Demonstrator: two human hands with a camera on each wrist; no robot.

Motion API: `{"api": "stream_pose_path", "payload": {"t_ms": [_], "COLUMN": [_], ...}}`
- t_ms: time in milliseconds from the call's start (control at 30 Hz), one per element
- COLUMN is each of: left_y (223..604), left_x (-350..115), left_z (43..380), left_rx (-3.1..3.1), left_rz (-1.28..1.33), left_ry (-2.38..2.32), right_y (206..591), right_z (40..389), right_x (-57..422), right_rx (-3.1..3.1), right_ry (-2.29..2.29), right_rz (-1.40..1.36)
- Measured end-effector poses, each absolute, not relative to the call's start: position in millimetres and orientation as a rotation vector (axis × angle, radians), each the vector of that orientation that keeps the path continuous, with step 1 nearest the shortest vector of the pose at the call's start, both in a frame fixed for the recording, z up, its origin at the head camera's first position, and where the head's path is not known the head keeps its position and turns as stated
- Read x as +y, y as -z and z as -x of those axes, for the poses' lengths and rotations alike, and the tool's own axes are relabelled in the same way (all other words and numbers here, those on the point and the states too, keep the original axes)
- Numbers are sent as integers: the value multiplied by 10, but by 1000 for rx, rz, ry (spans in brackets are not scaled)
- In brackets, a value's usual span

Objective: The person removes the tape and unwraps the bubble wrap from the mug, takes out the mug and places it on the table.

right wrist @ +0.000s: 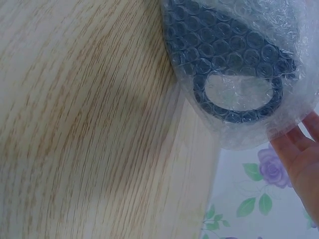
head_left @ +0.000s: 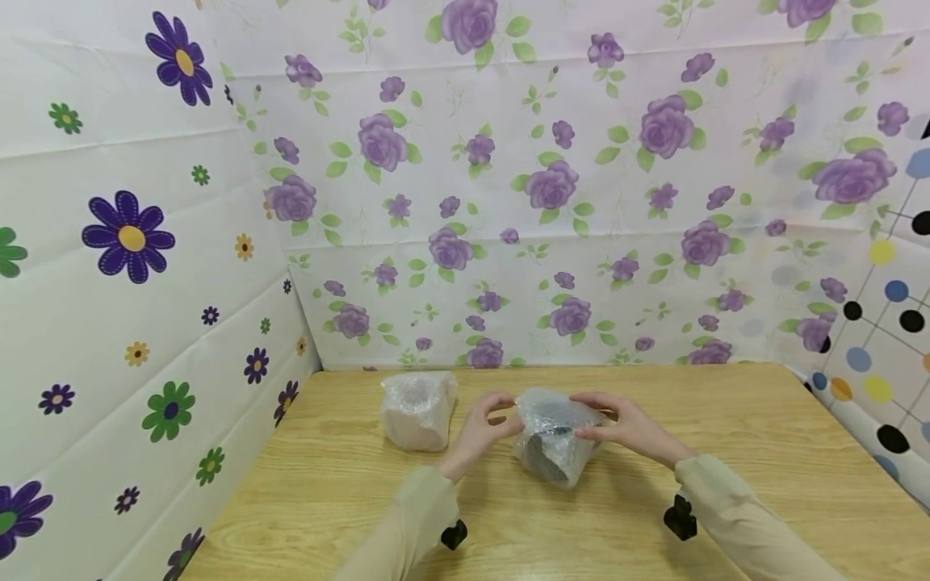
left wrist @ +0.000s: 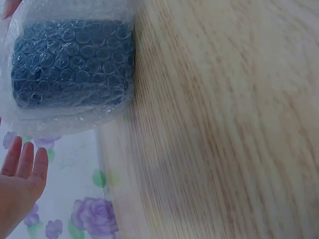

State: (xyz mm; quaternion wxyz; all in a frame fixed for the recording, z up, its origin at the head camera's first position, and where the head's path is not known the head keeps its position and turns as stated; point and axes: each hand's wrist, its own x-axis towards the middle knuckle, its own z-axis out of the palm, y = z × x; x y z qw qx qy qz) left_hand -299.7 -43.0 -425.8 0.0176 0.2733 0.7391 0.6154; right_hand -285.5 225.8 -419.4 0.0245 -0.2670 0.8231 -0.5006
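A dark mug (head_left: pixel 555 444) in clear bubble wrap is on the wooden table between the two hands. Its handle (right wrist: pixel 239 115) shows through the wrap in the right wrist view. My left hand (head_left: pixel 490 424) is at its left side; in the left wrist view those fingers (left wrist: pixel 25 162) look fairly straight and sit just off the wrap (left wrist: pixel 72 64). On the other side, my right hand (head_left: pixel 625 424) spreads thumb and fingers about the wrap's right edge. The right fingertips (right wrist: pixel 286 147) touch the wrap in the right wrist view, without a visible curl round it.
A second bubble-wrapped bundle, pale inside (head_left: pixel 417 411), sits to the left of the left hand. The wooden table (head_left: pixel 327 500) ends at a flowered cloth wall (head_left: pixel 508 266) behind, with another patterned wall (head_left: pixel 145 323) on the left and a dotted one (head_left: pixel 872 363) on the right.
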Motion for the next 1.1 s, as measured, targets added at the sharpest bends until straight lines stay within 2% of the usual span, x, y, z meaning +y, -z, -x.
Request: {"api": "stream_pose_path", "payload": {"t_ms": [533, 767, 1100], "left_y": [4382, 4462, 4616], "left_x": [-279, -263, -245], "left_z": [2999, 3048, 3181], "left_rx": [2293, 2314, 2367], "left_rz": [-841, -884, -778], "left_ry": [-1922, -1971, -1883], "right_y": [4222, 4431, 4338], "right_z": [2886, 3073, 3077], "right_x": [2268, 2353, 2370], "right_rx": [2536, 2561, 2626], "right_ry": [1549, 1568, 1546], "right_rz": [836, 821, 763]}}
